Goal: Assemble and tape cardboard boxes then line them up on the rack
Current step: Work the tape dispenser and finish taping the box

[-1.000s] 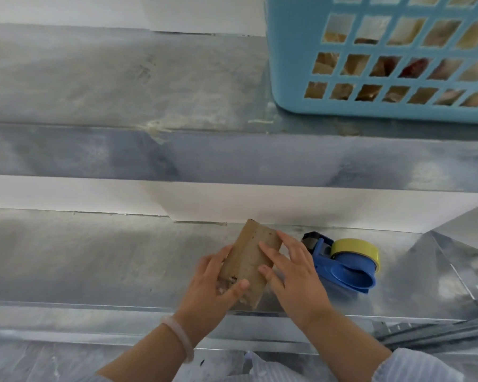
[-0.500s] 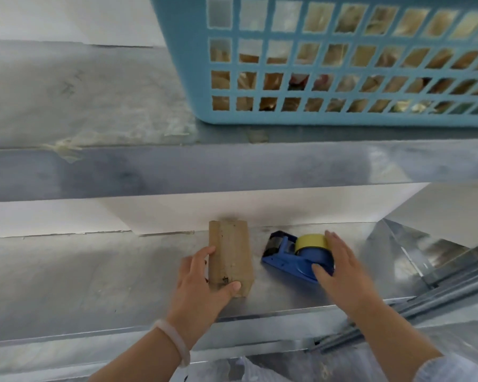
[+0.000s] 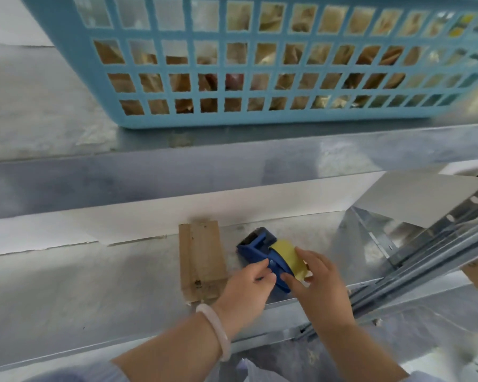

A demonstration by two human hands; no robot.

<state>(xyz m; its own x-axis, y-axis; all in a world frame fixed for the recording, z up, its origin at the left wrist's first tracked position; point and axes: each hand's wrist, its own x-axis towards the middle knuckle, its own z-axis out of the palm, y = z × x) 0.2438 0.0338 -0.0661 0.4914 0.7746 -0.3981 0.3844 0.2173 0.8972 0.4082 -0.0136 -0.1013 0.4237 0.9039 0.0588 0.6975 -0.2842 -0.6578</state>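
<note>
We look down on a metal rack with two levels. On the lower shelf (image 3: 94,285), near its front edge, a small cardboard box (image 3: 202,260) lies flat on its side, its long axis running from the front of the shelf toward the white wall behind. No hand touches it.

Just to the right of the box sits a blue tape dispenser (image 3: 255,250) carrying a yellow tape roll (image 3: 286,255), with its dark front end pointing toward the back left. Both hands are on it. The left hand (image 3: 246,288) reaches in from the box side, its wrist passing over the near right corner of the box. Its fingers (image 3: 261,264) are curled, with thumb and forefinger pinching the blue frame. A pale bracelet (image 3: 218,330) circles that wrist.

The right hand (image 3: 322,288) comes in from the right. Its fingers (image 3: 308,257) lie close together over the yellow band of the roll while the thumb presses the blue side plate, so the roll is held between them.

On the upper shelf (image 3: 149,172) stands a light blue lattice basket (image 3: 232,121). Through its square holes we see brown and tan contents, too blurred to name. At the right, a slanted metal rail (image 3: 425,260) of the rack crosses the view.
</note>
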